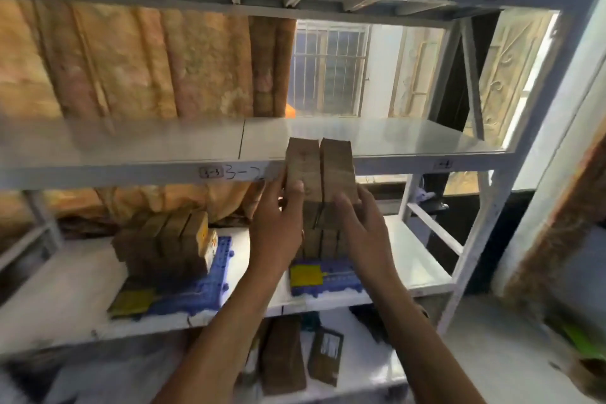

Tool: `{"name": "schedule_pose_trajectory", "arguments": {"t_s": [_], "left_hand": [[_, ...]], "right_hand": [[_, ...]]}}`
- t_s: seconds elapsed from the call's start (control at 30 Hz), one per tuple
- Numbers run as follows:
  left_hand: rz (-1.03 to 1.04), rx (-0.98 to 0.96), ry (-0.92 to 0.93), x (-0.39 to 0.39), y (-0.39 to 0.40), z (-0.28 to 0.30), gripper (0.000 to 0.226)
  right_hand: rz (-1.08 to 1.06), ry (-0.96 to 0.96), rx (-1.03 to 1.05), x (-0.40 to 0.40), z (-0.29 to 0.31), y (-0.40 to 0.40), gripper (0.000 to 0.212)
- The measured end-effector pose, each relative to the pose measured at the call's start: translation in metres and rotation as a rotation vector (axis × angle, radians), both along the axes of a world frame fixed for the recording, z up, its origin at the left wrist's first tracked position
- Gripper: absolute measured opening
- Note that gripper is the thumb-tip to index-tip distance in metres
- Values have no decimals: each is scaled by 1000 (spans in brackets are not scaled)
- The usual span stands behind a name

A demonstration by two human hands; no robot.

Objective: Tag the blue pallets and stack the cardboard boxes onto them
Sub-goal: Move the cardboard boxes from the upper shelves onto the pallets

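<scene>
Cardboard packages (285,356) are lying nearest, at six o'clock on the bottom shelf. Above, the left hand (278,223) and right hand (364,226) are clamping two upright cardboard boxes (319,170) between them, fingers closed on the sides, atop a stack on a tagged blue pallet (328,277). At nine o'clock, another loaded pallet (193,297) is sitting.

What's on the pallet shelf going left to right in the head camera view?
Yellow tag on the left blue pallet → stack of cardboard boxes → left hand → two held boxes → right hand.
</scene>
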State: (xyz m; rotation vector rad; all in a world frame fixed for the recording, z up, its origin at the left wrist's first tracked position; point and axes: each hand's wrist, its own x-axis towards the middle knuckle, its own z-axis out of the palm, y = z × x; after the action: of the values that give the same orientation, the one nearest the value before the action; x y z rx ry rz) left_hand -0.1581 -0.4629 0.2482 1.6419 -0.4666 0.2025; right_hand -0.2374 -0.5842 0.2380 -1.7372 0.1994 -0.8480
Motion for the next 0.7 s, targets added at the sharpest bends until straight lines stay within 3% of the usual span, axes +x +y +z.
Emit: {"name": "schedule_pose_trajectory", "arguments": {"t_s": [0.13, 0.3, 0.7], "left_hand": [[38, 67, 104, -42, 67, -51, 45], [128, 83, 243, -69, 140, -93, 14], [177, 47, 415, 10, 296, -171, 44]], "right_hand": [[84, 69, 76, -37, -55, 58, 46], [183, 164, 159, -41, -113, 131, 49], [291, 350, 345, 49, -168, 281, 43]]}}
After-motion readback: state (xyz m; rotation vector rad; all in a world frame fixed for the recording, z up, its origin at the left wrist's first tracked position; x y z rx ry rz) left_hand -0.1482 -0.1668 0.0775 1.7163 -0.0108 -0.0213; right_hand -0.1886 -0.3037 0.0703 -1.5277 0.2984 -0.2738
